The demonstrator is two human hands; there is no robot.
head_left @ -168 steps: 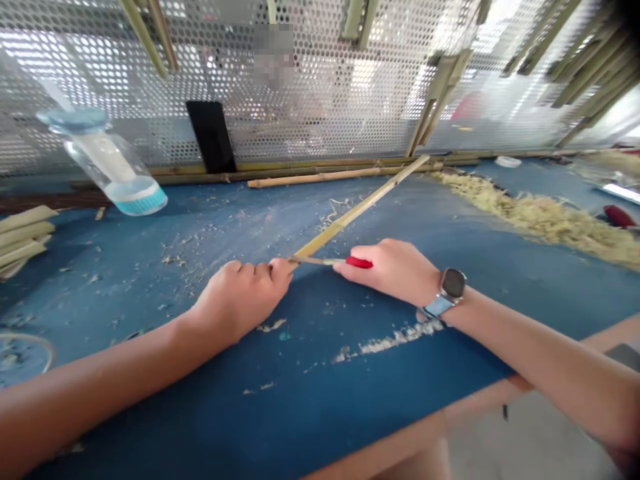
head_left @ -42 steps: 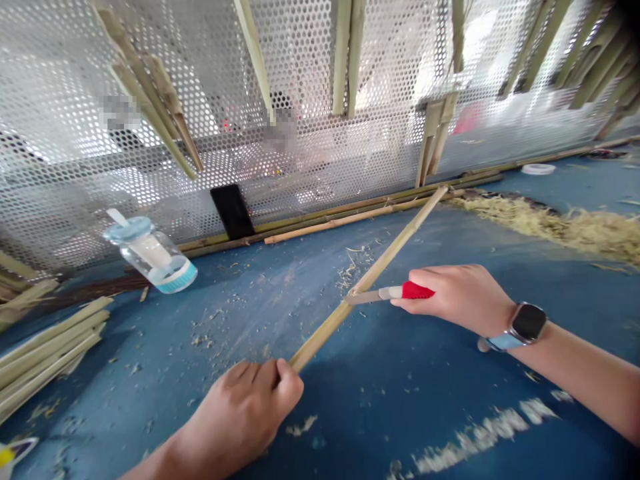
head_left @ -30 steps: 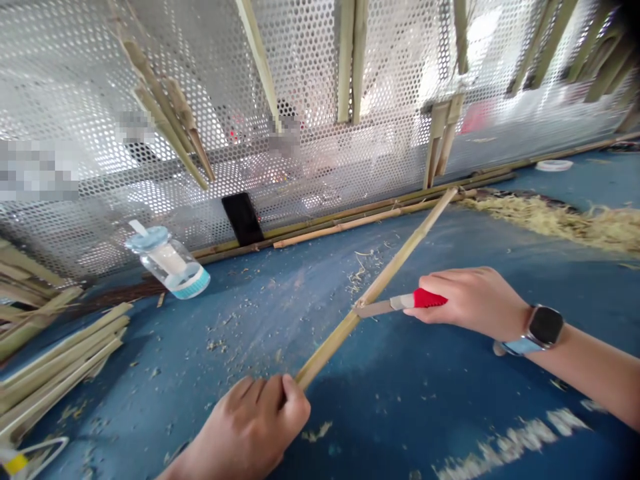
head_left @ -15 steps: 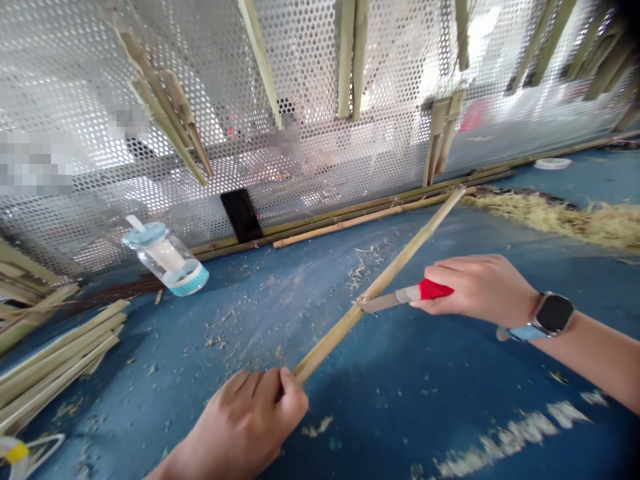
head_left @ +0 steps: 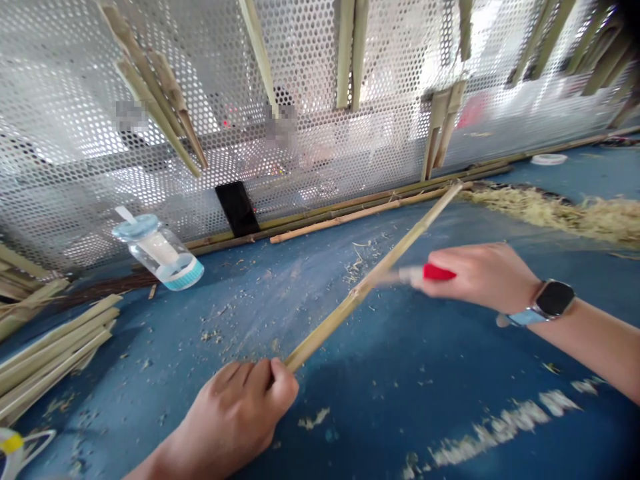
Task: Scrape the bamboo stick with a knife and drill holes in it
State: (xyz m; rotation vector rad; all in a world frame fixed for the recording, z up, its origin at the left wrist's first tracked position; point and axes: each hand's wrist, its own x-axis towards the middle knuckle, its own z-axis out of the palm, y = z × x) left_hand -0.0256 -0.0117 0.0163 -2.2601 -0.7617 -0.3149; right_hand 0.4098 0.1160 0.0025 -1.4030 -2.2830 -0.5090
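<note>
Bottle (head_left: 159, 253) beyond the bamboo stick (head_left: 360, 293) (shavings (head_left: 550, 217) around)

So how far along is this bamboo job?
Quite a bit looks done: shavings lie heaped at the far right, and strips hang on the mesh. In hand, the left hand grips a bamboo strip while the right hand holds a red-handled knife at it, the blade blurred. Left: perhaps the bundle at the left, though I can't tell whether it's been worked.
</note>
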